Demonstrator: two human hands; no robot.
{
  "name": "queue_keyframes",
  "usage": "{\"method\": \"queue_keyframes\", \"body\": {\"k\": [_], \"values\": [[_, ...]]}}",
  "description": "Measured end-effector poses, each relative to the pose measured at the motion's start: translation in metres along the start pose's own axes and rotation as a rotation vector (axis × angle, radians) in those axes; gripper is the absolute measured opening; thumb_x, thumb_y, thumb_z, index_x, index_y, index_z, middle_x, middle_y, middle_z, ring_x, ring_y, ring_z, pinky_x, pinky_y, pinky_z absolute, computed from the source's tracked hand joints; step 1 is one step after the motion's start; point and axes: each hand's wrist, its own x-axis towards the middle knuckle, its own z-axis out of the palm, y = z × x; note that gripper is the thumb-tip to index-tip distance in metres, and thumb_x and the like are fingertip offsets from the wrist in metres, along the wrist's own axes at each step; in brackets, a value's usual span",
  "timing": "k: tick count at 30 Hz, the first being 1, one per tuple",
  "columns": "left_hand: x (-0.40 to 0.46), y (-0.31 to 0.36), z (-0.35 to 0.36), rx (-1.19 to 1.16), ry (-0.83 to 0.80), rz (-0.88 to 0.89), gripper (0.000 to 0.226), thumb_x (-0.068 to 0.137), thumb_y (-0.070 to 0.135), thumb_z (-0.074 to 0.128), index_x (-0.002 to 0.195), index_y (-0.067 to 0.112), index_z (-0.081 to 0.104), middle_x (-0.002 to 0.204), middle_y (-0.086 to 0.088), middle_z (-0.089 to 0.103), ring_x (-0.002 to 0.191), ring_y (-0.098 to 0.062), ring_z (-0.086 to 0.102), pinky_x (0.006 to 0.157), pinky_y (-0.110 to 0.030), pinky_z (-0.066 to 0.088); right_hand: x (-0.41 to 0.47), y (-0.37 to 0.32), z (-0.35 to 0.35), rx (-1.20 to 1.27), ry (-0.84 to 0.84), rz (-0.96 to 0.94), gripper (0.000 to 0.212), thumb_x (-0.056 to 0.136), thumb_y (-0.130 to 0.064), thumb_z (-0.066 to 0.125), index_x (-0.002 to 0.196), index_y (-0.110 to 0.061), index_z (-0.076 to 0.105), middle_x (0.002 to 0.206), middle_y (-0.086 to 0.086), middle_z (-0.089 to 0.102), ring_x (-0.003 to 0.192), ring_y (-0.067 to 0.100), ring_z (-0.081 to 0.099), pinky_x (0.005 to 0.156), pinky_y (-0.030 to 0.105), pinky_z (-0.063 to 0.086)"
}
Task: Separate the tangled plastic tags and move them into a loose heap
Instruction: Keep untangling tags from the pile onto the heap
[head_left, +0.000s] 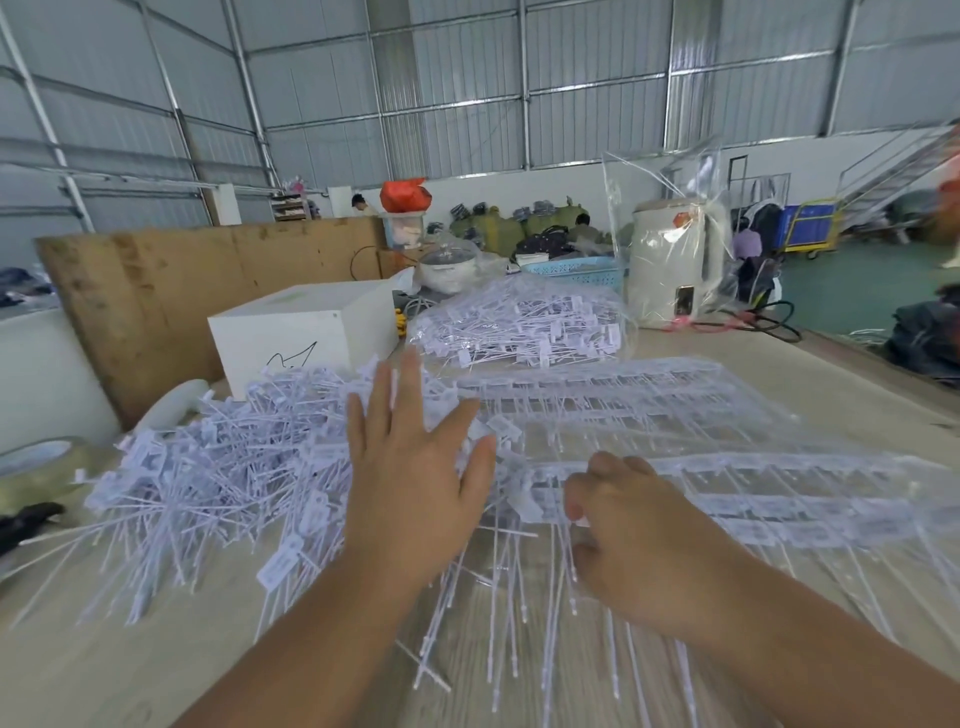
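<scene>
The left hand (410, 467) is spread flat, fingers straight and fanned, holding nothing; it lies over the seam between the heap (218, 467) and the strips (701, 467), fingertips toward 12 o'clock. The right hand (639, 540) sits at 4 o'clock from it, fingers curled down onto the near strip's left end, gripping its tags. The thin tails of those tags run toward 6 o'clock across the table (104, 675).

The heap lies at 9 o'clock from the left hand: loose white tags lying every way, many tails splaying toward 7 o'clock. The strips, tags still joined in rows, have their long axis from 9 to 3 o'clock, tilted slightly up to the right; a second row lies just behind the first.

Farther on, at 12 o'clock, a clear bag (524, 327) holds more tags. A white box (306, 332) stands at 11 o'clock, shut. Behind the bag a blue basket (576, 271) sits, contents unclear, and a kettle (675, 265) stands wrapped in clear plastic at 1 o'clock.
</scene>
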Motion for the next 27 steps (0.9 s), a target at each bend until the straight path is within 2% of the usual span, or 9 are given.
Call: {"method": "queue_keyframes", "body": {"k": [2, 4, 7, 11, 12, 15, 21, 24, 27], "values": [[-0.002, 0.011, 0.0, -0.148, -0.016, 0.178, 0.047, 0.095, 0.047, 0.038, 0.12, 0.021, 0.069, 0.15, -0.013, 0.042, 0.141, -0.033, 0.035, 0.116, -0.057, 0.023, 0.0, -0.001, -0.002, 0.019, 0.013, 0.009, 0.009, 0.09, -0.021, 0.05, 0.097, -0.021, 0.056, 0.101, -0.001, 0.05, 0.099, 0.018, 0.048, 0.079, 0.029, 0.045], [-0.004, 0.023, 0.002, -0.275, -0.229, 0.304, 0.042, 0.093, 0.042, 0.041, 0.112, 0.017, 0.07, 0.132, -0.004, 0.058, 0.125, -0.021, 0.049, 0.109, -0.045, 0.036, 0.0, -0.002, -0.002, 0.022, -0.035, 0.021, 0.009, 0.088, -0.019, 0.049, 0.079, -0.019, 0.051, 0.089, -0.001, 0.051, 0.091, 0.02, 0.051, 0.067, 0.028, 0.044], [0.0, 0.032, 0.009, -0.241, -0.507, 0.426, 0.013, 0.088, 0.023, 0.054, 0.092, 0.014, 0.062, 0.092, 0.003, 0.059, 0.092, -0.013, 0.052, 0.091, -0.037, 0.043, 0.002, 0.001, 0.003, -0.028, -0.059, -0.022, 0.021, 0.09, -0.019, 0.05, 0.104, -0.013, 0.063, 0.107, 0.006, 0.056, 0.11, 0.025, 0.048, 0.088, 0.033, 0.047], [0.012, 0.028, 0.008, -0.1, -0.57, 0.418, 0.007, 0.075, 0.019, 0.051, 0.078, 0.022, 0.046, 0.079, 0.001, 0.056, 0.083, -0.018, 0.051, 0.083, -0.035, 0.042, 0.003, 0.004, 0.006, -0.022, -0.017, -0.035, 0.032, 0.094, -0.022, 0.046, 0.123, -0.016, 0.059, 0.12, 0.004, 0.048, 0.115, 0.025, 0.04, 0.1, 0.04, 0.041], [0.013, 0.023, 0.011, -0.088, -0.554, 0.411, 0.004, 0.074, 0.021, 0.049, 0.078, 0.019, 0.05, 0.078, 0.002, 0.056, 0.082, -0.017, 0.05, 0.084, -0.035, 0.041, 0.003, 0.005, 0.007, -0.026, -0.015, -0.036, 0.031, 0.094, -0.023, 0.046, 0.122, -0.015, 0.057, 0.12, 0.004, 0.048, 0.116, 0.025, 0.039, 0.101, 0.039, 0.04], [0.007, 0.013, 0.014, -0.04, -0.494, 0.364, 0.032, 0.073, 0.035, 0.035, 0.083, 0.021, 0.062, 0.078, 0.01, 0.055, 0.085, -0.01, 0.045, 0.096, -0.031, 0.034, 0.005, 0.005, 0.013, -0.094, 0.003, -0.029, 0.027, 0.095, -0.024, 0.046, 0.118, -0.014, 0.056, 0.12, 0.005, 0.046, 0.115, 0.026, 0.039, 0.101, 0.038, 0.036], [0.0, 0.0, 0.017, -0.039, -0.432, 0.268, 0.04, 0.084, 0.052, 0.031, 0.093, 0.029, 0.063, 0.09, 0.02, 0.057, 0.099, -0.003, 0.043, 0.108, -0.03, 0.023, 0.01, 0.005, 0.015, -0.127, 0.03, 0.036, 0.033, 0.091, -0.023, 0.052, 0.124, -0.016, 0.052, 0.121, 0.006, 0.04, 0.116, 0.026, 0.037, 0.101, 0.038, 0.031], [-0.004, 0.0, 0.02, -0.004, -0.435, 0.281, 0.031, 0.089, 0.046, 0.042, 0.107, 0.032, 0.063, 0.106, 0.021, 0.058, 0.114, -0.003, 0.038, 0.107, -0.021, 0.001, 0.009, 0.004, 0.013, -0.103, 0.044, 0.057, 0.035, 0.089, -0.022, 0.052, 0.124, -0.018, 0.052, 0.12, 0.006, 0.04, 0.117, 0.027, 0.036, 0.101, 0.038, 0.031], [-0.006, 0.0, 0.021, -0.028, -0.438, 0.272, 0.027, 0.093, 0.034, 0.046, 0.116, 0.036, 0.061, 0.114, 0.024, 0.053, 0.121, -0.002, 0.033, 0.116, -0.032, -0.001, 0.008, 0.007, 0.007, -0.083, 0.04, 0.069, 0.034, 0.088, -0.023, 0.055, 0.121, -0.018, 0.052, 0.119, 0.005, 0.039, 0.116, 0.025, 0.035, 0.102, 0.038, 0.033]]}}
